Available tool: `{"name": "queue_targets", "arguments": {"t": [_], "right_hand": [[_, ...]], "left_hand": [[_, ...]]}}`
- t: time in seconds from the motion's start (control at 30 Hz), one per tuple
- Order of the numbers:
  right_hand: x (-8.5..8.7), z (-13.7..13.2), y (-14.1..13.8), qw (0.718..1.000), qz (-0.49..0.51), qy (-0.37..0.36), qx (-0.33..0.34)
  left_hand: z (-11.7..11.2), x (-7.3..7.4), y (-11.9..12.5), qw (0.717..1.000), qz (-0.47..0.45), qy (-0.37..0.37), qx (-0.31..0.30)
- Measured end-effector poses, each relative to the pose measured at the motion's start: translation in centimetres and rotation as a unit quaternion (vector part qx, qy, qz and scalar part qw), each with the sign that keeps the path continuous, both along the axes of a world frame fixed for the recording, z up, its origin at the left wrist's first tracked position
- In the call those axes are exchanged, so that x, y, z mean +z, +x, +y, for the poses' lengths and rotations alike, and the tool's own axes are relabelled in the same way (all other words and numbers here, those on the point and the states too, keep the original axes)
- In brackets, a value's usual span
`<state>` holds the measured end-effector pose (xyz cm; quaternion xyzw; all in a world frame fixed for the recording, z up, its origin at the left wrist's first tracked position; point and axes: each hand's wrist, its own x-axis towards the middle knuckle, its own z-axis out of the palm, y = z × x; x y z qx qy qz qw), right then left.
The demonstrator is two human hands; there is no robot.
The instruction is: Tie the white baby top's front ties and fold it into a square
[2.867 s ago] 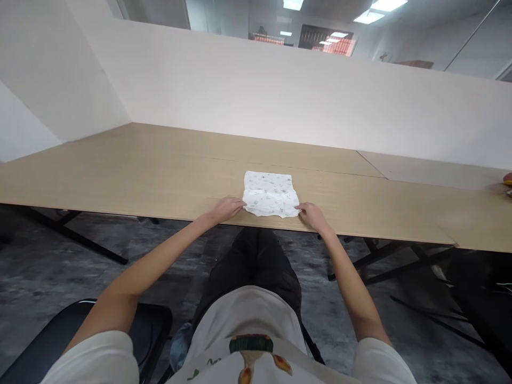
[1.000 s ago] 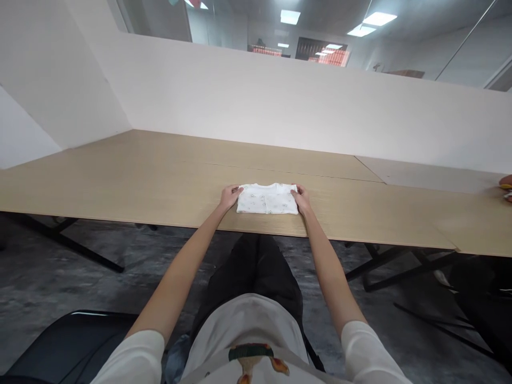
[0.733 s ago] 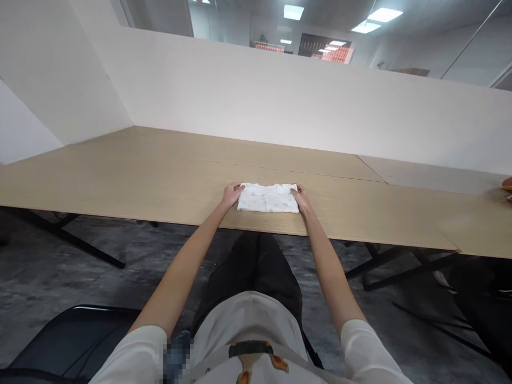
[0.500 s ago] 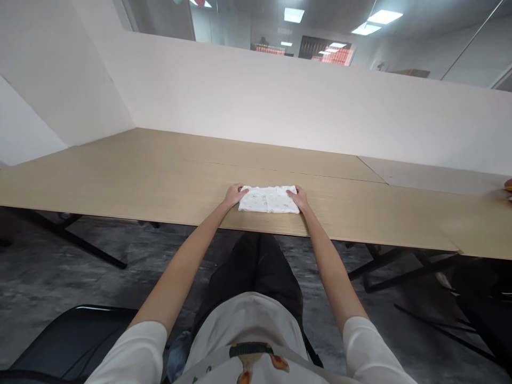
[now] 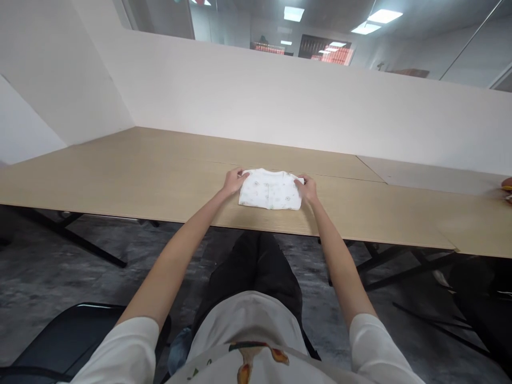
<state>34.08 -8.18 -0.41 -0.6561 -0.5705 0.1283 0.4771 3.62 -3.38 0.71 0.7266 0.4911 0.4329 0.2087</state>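
Observation:
A small white garment with a faint print [image 5: 271, 190] lies folded into a compact rectangle on the light wooden table [image 5: 160, 170], close to the near edge. My left hand [image 5: 234, 180] pinches its far left corner. My right hand [image 5: 307, 186] pinches its far right corner. Both hands rest on the table with fingers closed on the cloth's upper edge.
A white partition wall [image 5: 280, 96] runs along the back of the table. A small orange and yellow object [image 5: 507, 184] sits at the far right edge. A black chair [image 5: 68, 341] stands at my lower left. Black table legs show beneath.
The cloth was spread larger, then folded in half toward the far side. In the last half second both hands moved to its far corners and the bundle slid slightly away from me.

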Motion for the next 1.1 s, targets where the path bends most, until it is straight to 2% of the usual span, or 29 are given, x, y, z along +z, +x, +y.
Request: {"name": "queue_targets", "arguments": {"t": [0.13,0.27,0.37,0.43,0.5,0.57,0.63,0.73,0.83,0.9,0.97,1.1], "right_hand": [[4.8,-1.1,1.5,0.997,-0.03,0.078,0.005],[9.8,-2.2,2.2,0.982,0.012,0.17,0.08],[13.1,-2.7,2.5,0.965,0.043,0.225,0.129],[14.8,-2.8,2.8,0.958,0.04,0.244,0.146],[15.6,-2.6,3.1,0.958,0.014,0.247,0.148],[15.4,-2.0,3.4,0.966,-0.042,0.219,0.128],[14.3,-1.0,3.6,0.976,-0.123,0.155,0.089],[11.2,1.0,3.5,0.968,-0.248,0.017,0.027],[7.6,2.9,3.0,0.937,-0.329,-0.121,0.0],[5.5,3.8,2.8,0.92,-0.348,-0.178,0.0],[3.8,4.2,3.0,0.92,-0.337,-0.2,0.01],[1.9,3.6,5.3,0.937,-0.276,-0.209,0.039]], "left_hand": [[0.0,4.6,-0.2,0.997,0.0,0.079,-0.004],[-0.8,9.7,-0.3,0.98,-0.026,0.197,-0.02],[-1.3,13.0,-0.5,0.965,-0.047,0.259,-0.023],[-1.3,14.6,-0.8,0.957,-0.058,0.284,-0.025],[-0.9,15.2,-1.3,0.952,-0.058,0.297,-0.031],[-0.2,14.8,-1.7,0.955,-0.034,0.292,-0.036],[0.8,13.1,-1.9,0.965,0.025,0.26,-0.032],[2.4,8.9,-1.5,0.977,0.142,0.16,-0.005],[3.7,4.3,-0.7,0.969,0.243,0.041,0.024],[4.2,1.8,-0.7,0.953,0.303,-0.011,0.024],[4.5,-0.1,-1.3,0.937,0.348,-0.039,0.024],[4.7,-2.0,-4.1,0.924,0.371,-0.078,0.044]]}}
